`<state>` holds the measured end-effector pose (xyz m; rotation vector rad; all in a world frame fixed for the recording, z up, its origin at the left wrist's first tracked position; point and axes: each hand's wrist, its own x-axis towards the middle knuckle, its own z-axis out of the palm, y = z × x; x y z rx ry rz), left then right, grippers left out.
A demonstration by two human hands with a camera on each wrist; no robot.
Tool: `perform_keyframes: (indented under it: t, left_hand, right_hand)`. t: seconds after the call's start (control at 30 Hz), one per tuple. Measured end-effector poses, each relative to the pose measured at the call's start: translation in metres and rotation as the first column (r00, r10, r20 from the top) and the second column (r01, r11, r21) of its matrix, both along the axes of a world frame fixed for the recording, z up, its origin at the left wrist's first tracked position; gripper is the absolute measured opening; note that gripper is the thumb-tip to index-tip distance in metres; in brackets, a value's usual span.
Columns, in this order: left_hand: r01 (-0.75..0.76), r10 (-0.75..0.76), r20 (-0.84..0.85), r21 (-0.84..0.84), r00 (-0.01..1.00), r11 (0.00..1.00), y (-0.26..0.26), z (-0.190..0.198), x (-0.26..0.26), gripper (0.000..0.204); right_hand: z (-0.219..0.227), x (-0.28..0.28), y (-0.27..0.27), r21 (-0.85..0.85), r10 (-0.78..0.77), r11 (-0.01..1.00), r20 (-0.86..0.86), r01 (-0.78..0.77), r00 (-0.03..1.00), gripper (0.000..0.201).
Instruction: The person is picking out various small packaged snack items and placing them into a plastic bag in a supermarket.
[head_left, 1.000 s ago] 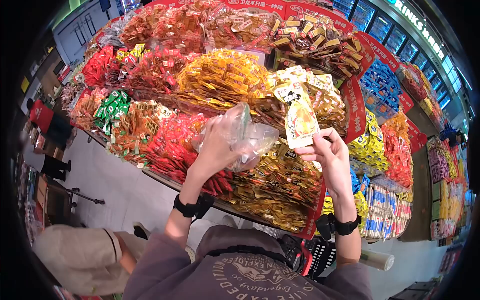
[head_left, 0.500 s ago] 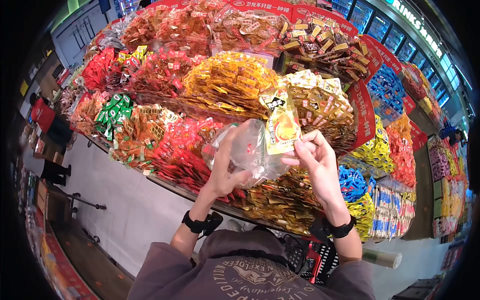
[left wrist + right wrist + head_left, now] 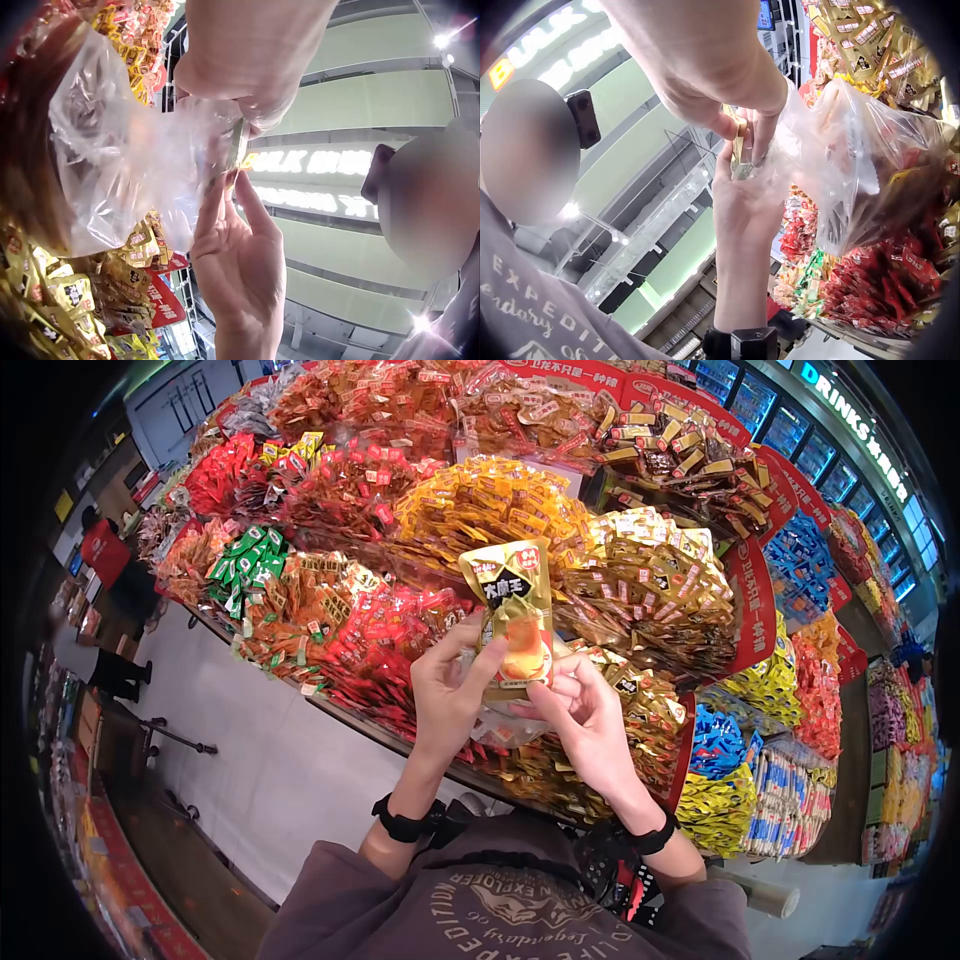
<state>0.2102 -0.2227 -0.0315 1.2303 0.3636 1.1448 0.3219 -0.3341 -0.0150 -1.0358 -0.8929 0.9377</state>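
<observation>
A gold snack packet [image 3: 520, 615] with black lettering and a round orange-brown picture is held upright before my chest. My left hand [image 3: 447, 690] pinches its left edge, thumb across the front. The same hand holds a clear plastic bag [image 3: 97, 142], which hangs behind the packet over the display. With thumb and fingers my right hand [image 3: 590, 725] pinches the packet's lower right corner. From the right wrist view, the packet shows edge-on between both hands, and the bag [image 3: 855, 172] bulges with something reddish and yellow visible through it.
Heaps of wrapped snacks fill the tiered display: red packets [image 3: 375, 670], yellow packets [image 3: 490, 510], gold packets [image 3: 650, 580] and green packets [image 3: 247, 570]. Red printed strips [image 3: 755, 600] divide sections. A person in red [image 3: 105, 555] stands at the far left. Blue packets [image 3: 718, 740] lie at right.
My right hand has brought the packet leftward to the left hand, whose thumb now lies on it. The bag has gone mostly behind the packet and hands in the head view.
</observation>
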Motion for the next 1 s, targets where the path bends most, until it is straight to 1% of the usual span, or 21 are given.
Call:
perform_keyframes:
  t: [0.07,0.13,0.17,0.2,0.23,0.27,0.33,0.4,0.43,0.5,0.57,0.63,0.67,0.7,0.73,0.77,0.83,0.87,0.93,0.97,1.0]
  left_hand:
    - [-0.005,0.005,-0.026,0.014,1.0,1.0,0.003,-0.002,-0.005,0.01]
    - [-0.02,0.06,-0.168,0.229,0.984,0.973,0.008,-0.006,-0.01,0.007]
    - [-0.018,0.059,-0.174,0.229,0.983,0.973,0.008,-0.005,-0.012,0.007]
    - [-0.005,0.037,-0.184,0.172,0.982,0.985,0.006,-0.003,-0.013,0.006]
    - [0.007,0.015,-0.191,0.115,0.981,0.993,0.006,-0.001,-0.015,0.006]
    - [0.009,0.013,-0.196,0.115,0.98,0.993,0.006,-0.002,-0.014,0.006]
    - [-0.009,0.031,-0.139,0.157,0.99,0.987,0.008,-0.002,-0.014,0.006]
    - [0.007,0.013,-0.134,0.147,0.991,0.989,0.011,-0.006,-0.016,0.007]
    - [0.02,-0.003,-0.122,0.137,0.992,0.99,0.013,-0.007,-0.017,0.007]
    - [0.005,0.012,-0.133,0.132,0.991,0.991,0.012,-0.004,-0.016,0.008]
    - [-0.012,0.03,-0.142,0.125,0.989,0.992,0.01,0.0,-0.017,0.009]
    - [-0.026,0.043,-0.217,0.079,0.975,0.997,0.008,0.0,-0.018,0.012]
    - [-0.028,0.044,-0.222,0.074,0.974,0.997,0.007,-0.001,-0.017,0.012]
    - [-0.041,0.061,-0.223,0.091,0.973,0.995,0.007,-0.003,-0.015,0.013]
    - [-0.053,0.077,-0.225,0.111,0.971,0.992,0.007,-0.004,-0.014,0.014]
    - [-0.055,0.079,-0.229,0.108,0.97,0.993,0.007,-0.003,-0.015,0.014]
    - [-0.026,0.119,-0.295,0.3,0.948,0.954,0.006,0.002,-0.016,0.016]
    - [-0.027,0.121,-0.298,0.3,0.947,0.953,0.005,0.001,-0.017,0.016]
    - [-0.045,0.105,-0.283,0.209,0.953,0.977,0.004,-0.001,-0.021,0.016]
    - [-0.046,0.106,-0.288,0.209,0.952,0.977,0.004,0.002,-0.023,0.016]
    - [-0.076,0.166,-0.274,0.311,0.947,0.947,0.003,0.009,-0.025,0.017]
  right_hand:
    - [-0.002,-0.001,0.003,-0.039,-0.007,0.999,0.047,0.009,0.999,0.011]
    - [0.001,0.001,0.005,-0.069,0.02,0.997,0.035,-0.017,0.999,0.013]
    - [0.002,0.003,0.006,-0.096,0.045,0.994,0.031,-0.042,0.998,0.015]
    - [0.001,0.004,0.008,-0.093,0.05,0.995,0.061,-0.044,0.997,0.016]
    - [0.001,0.004,0.009,-0.093,0.048,0.995,0.055,-0.043,0.997,0.016]
    - [0.002,0.004,0.01,-0.095,0.056,0.994,0.059,-0.05,0.997,0.015]
    - [0.0,0.005,0.011,-0.097,0.062,0.994,0.059,-0.056,0.996,0.014]
    - [-0.002,0.005,0.013,-0.086,0.05,0.996,0.136,-0.038,0.989,0.014]
    - [-0.002,0.006,0.013,-0.086,0.05,0.996,0.133,-0.038,0.99,0.014]
    - [-0.001,0.008,0.014,-0.123,0.06,0.992,0.155,-0.041,0.986,0.015]
    - [-0.002,0.011,0.015,-0.143,0.07,0.988,0.137,-0.05,0.988,0.015]
    - [-0.001,0.012,0.016,-0.165,0.08,0.984,0.116,-0.061,0.99,0.016]
    - [0.004,0.01,0.017,-0.171,0.073,0.984,0.083,-0.058,0.994,0.016]
    - [0.006,0.009,0.018,-0.177,0.066,0.983,0.05,-0.056,0.997,0.017]
    - [0.005,0.01,0.019,-0.145,0.056,0.988,0.056,-0.047,0.997,0.02]
    - [0.005,0.01,0.019,-0.148,0.058,0.988,0.052,-0.05,0.997,0.02]
    - [0.008,0.009,0.019,-0.108,0.043,0.994,0.1,-0.032,0.994,0.025]
    - [0.01,0.012,0.019,-0.127,0.089,0.989,0.076,-0.079,0.993,0.032]
    - [0.016,0.015,0.018,-0.152,0.102,0.984,0.087,-0.088,0.991,0.033]
    - [0.018,0.016,0.017,-0.178,0.113,0.979,0.1,-0.094,0.989,0.034]
    - [0.017,0.016,0.018,-0.179,0.115,0.979,0.095,-0.097,0.989,0.034]
